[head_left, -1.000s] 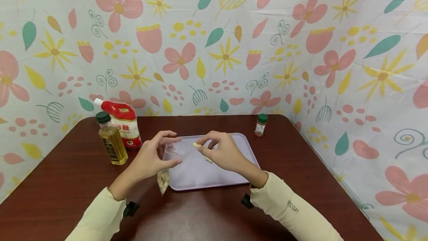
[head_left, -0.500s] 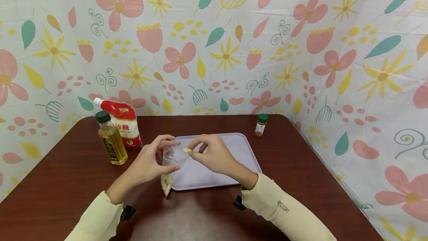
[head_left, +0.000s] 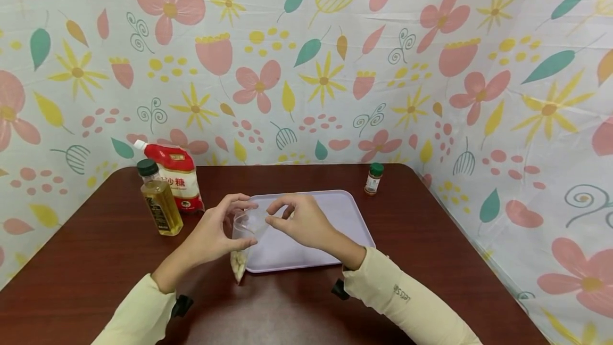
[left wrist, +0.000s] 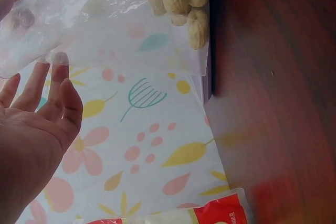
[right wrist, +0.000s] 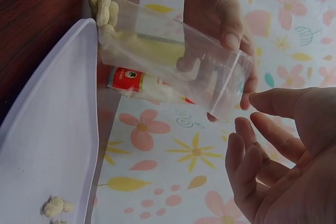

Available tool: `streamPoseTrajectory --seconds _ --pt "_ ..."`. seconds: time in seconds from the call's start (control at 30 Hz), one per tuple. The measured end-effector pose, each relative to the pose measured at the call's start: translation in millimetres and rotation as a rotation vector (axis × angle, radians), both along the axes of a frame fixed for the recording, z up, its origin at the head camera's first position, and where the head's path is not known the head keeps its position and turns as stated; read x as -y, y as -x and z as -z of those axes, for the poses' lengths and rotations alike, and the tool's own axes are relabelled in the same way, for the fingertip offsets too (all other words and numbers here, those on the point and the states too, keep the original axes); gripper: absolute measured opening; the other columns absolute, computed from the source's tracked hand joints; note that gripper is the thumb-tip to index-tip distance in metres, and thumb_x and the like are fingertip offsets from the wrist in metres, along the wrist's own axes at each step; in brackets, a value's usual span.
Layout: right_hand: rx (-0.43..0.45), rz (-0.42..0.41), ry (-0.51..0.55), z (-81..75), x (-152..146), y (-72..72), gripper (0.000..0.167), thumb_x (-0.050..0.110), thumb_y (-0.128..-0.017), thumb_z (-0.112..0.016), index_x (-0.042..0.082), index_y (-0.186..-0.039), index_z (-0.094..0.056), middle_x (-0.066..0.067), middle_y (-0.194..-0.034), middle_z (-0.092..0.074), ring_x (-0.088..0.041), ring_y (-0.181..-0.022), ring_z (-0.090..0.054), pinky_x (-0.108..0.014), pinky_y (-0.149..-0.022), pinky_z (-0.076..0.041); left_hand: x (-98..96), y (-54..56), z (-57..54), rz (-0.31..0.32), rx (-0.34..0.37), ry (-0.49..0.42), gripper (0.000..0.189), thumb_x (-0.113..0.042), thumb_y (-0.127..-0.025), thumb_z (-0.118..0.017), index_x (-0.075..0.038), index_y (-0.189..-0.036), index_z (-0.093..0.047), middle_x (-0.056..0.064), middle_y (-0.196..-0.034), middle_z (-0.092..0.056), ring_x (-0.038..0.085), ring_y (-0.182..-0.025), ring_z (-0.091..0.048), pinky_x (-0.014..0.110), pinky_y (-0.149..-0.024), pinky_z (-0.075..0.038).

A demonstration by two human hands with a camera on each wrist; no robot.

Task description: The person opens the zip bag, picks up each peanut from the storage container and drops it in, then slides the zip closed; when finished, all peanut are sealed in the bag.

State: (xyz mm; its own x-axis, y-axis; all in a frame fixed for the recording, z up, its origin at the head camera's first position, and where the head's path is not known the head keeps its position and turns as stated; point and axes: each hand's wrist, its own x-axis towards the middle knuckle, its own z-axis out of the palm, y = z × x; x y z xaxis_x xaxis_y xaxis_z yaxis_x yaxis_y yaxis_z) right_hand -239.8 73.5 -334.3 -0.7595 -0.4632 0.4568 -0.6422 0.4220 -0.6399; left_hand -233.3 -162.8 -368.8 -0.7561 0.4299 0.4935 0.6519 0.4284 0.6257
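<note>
Since the earlier head view, the right-hand grip (head_left: 301, 222) has come across to the mouth of the plastic bag (right wrist: 157, 51), and the peanut it was pinching no longer shows at its fingertips. From my end I see thumb and forefinger just beside each other with a little gap, the other fingers loosely bent and nothing visible between them. The left-hand grip (head_left: 215, 228) has hold of the bag near its mouth, thumb on one side and fingers on the other, set wide apart so the top stays spread. Peanuts (right wrist: 105, 11) sit bunched at the bag's bottom, which hangs by the near left corner of the tray (head_left: 306, 257); I can't tell whether the two touch. A few loose peanuts (right wrist: 55, 206) lie on the tray. I'd judge the bag light, limp and slick, so I'd take it by the rim and keep that spread; the shells look dry, rough and easily cracked, best pinched softly round the middle. Beyond the tray on the counter (head_left: 268, 313), I have an oil bottle (head_left: 163, 206) and a sugar pouch (head_left: 185, 188) to the left, and a small jar (head_left: 373, 180) far right.
</note>
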Motion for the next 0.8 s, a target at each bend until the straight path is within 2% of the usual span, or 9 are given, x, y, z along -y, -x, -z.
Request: streamPoseTrajectory --seconds 0.13,0.27,0.47,0.57,0.7,0.8 --pt "0.026 0.034 -0.002 0.4 -6 1.7 0.006 0.013 -0.086 -0.077 0.013 -0.091 -0.075 0.002 -0.092 -0.072 -0.011 -0.068 -0.063 -0.026 -0.049 -0.047 -1.0 0.6 0.7 -0.005 0.001 0.01 0.075 -0.024 -0.074 -0.089 -0.022 -0.135 -0.044 -0.001 -0.127 -0.066 0.019 -0.107 -0.063 0.033 -0.08 -0.05" --pt "0.064 0.062 -0.015 4.5 -13 7.6 0.007 0.012 -0.087 -0.074 0.015 -0.093 -0.075 0.002 -0.093 -0.072 -0.011 -0.066 -0.062 -0.027 -0.048 -0.047 -1.0 0.2 1.5 -0.017 -0.005 0.019 0.075 -0.025 -0.075 -0.089 -0.022 -0.135 -0.044 -0.003 -0.127 -0.065 0.019 -0.108 -0.062 0.035 -0.081 -0.05" --pt "0.152 0.105 -0.059 16.3 -27 25.5 0.006 0.011 -0.088 -0.073 0.014 -0.093 -0.074 0.0 -0.092 -0.072 -0.015 -0.064 -0.064 -0.028 -0.05 -0.049 -0.9 -2.3 1.5 -0.03 -0.003 0.024 0.075 -0.026 -0.075 -0.088 -0.022 -0.135 -0.044 -0.001 -0.129 -0.064 0.018 -0.114 -0.059 0.038 -0.085 -0.05" --pt "0.174 0.104 -0.096 23.4 -33 35.3 0.005 0.009 -0.088 -0.073 0.01 -0.092 -0.075 -0.002 -0.094 -0.073 -0.016 -0.069 -0.065 -0.028 -0.055 -0.05 -1.2 -3.4 1.3 -0.027 -0.01 0.021 0.075 -0.026 -0.074 -0.089 -0.022 -0.135 -0.045 -0.002 -0.128 -0.064 0.018 -0.116 -0.058 0.039 -0.09 -0.049" --pt "0.192 0.091 -0.169 33.7 -40 47.5 0.006 0.009 -0.087 -0.075 0.004 -0.09 -0.075 -0.002 -0.088 -0.072 -0.015 -0.075 -0.064 -0.028 -0.063 -0.05 -1.2 -3.8 1.9 -0.028 -0.021 0.014 0.075 -0.023 -0.073 -0.09 -0.022 -0.134 -0.045 -0.005 -0.127 -0.063 0.018 -0.116 -0.058 0.04 -0.091 -0.048" --pt "0.225 0.115 -0.232 41.0 -44 54.6 0.007 0.009 -0.085 -0.076 0.004 -0.09 -0.075 0.0 -0.085 -0.072 -0.012 -0.077 -0.062 -0.029 -0.065 -0.049 -1.9 -3.6 2.6 -0.023 -0.02 0.011 0.075 -0.023 -0.074 -0.09 -0.022 -0.134 -0.046 -0.005 -0.127 -0.063 0.019 -0.117 -0.058 0.04 -0.092 -0.048"
